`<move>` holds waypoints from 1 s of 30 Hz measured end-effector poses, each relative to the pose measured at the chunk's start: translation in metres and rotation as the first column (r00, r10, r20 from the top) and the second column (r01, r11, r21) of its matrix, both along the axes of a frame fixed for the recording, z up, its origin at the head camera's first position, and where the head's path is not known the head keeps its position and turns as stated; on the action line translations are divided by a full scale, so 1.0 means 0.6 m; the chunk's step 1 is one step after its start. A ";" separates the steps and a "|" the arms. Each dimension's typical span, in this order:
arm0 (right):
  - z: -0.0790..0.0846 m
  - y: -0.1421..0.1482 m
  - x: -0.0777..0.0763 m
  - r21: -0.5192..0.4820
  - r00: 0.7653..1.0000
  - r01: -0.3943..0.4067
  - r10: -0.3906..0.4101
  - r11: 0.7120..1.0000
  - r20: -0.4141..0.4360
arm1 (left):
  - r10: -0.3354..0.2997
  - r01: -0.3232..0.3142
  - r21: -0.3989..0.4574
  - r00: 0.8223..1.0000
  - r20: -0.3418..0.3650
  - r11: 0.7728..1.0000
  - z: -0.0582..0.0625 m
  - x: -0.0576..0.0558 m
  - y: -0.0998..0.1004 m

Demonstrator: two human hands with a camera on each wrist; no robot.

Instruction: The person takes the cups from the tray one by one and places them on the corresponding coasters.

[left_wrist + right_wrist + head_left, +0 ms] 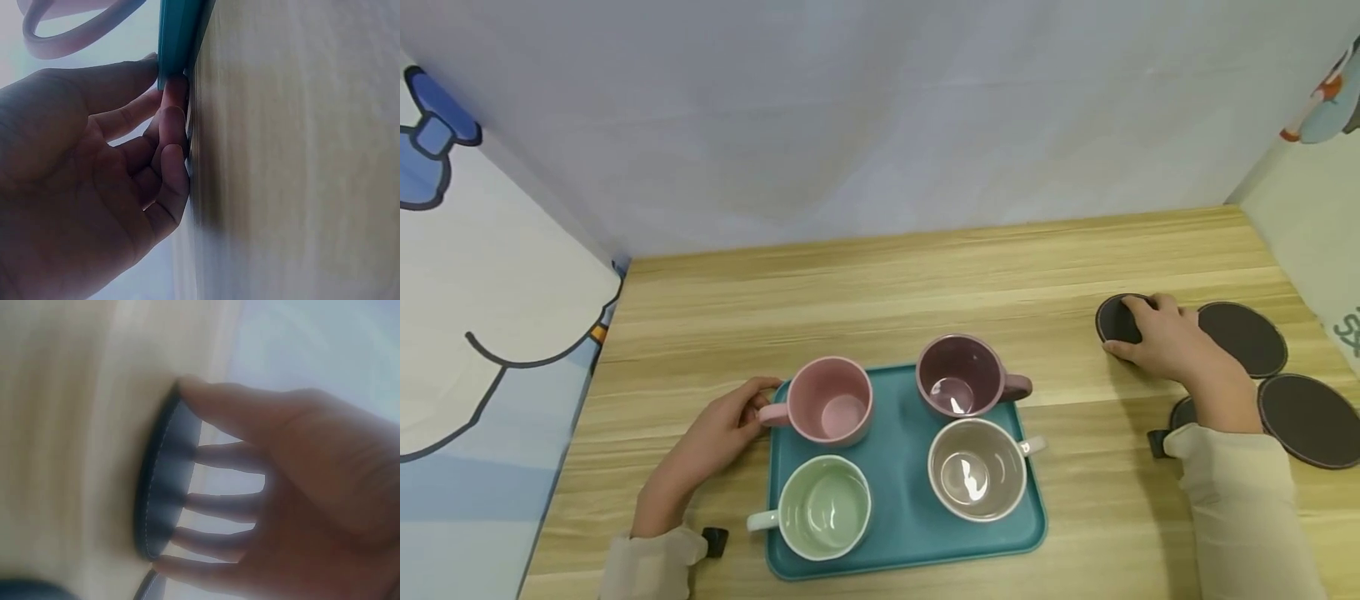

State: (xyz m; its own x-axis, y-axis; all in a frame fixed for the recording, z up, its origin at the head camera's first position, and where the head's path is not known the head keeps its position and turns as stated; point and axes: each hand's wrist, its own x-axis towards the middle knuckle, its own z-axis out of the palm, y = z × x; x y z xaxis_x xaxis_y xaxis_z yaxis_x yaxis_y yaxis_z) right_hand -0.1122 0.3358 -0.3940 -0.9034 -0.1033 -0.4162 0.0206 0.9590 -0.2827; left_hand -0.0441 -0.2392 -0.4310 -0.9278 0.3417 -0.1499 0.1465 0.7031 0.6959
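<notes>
My left hand (718,433) pinches the left edge of a teal tray (897,467), thumb on the rim and curled fingers low against the table in the left wrist view. On the tray stand a pink mug (829,396), a green mug (826,508), a purple mug (958,379) and a beige mug (976,471). The pink mug's handle juts out over my left hand. At the right, my right hand (1172,337) grips a round black coaster (1116,321) from above, its thumb at one edge and its fingers spread over to the other in the right wrist view.
Beside my right hand lie more round black coasters: one behind it (1243,337), one at the far right (1311,421) and one partly under the right forearm (1183,411). Cloth walls (887,150) bound the wooden table (820,304) at back and sides.
</notes>
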 end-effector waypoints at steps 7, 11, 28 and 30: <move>0.007 0.000 -0.032 0.004 1.000 -0.004 0.004 1.000 0.003 | 0.001 -0.001 0.021 1.000 0.005 1.000 0.003 0.002 -0.001; 0.008 0.004 -0.049 0.016 1.000 -0.002 0.002 1.000 0.001 | 0.003 -0.003 0.021 1.000 0.009 1.000 0.003 0.002 0.000; 0.000 0.035 -0.094 -0.007 0.993 0.088 -0.089 0.996 -0.084 | -0.010 0.010 0.030 1.000 0.012 0.999 0.001 0.001 0.001; 0.000 0.038 -0.096 -0.011 0.989 0.116 -0.117 0.993 -0.091 | -0.009 0.008 0.032 1.000 0.016 0.999 0.002 0.002 0.001</move>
State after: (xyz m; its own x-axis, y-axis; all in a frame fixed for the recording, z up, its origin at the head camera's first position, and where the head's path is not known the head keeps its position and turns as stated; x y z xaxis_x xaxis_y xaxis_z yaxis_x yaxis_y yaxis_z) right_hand -0.1700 0.3588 -0.3943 -0.9437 0.0028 -0.3308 0.1059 0.9499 -0.2941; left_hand -0.0431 -0.2383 -0.4300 -0.9224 0.3544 -0.1538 0.1410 0.6793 0.7202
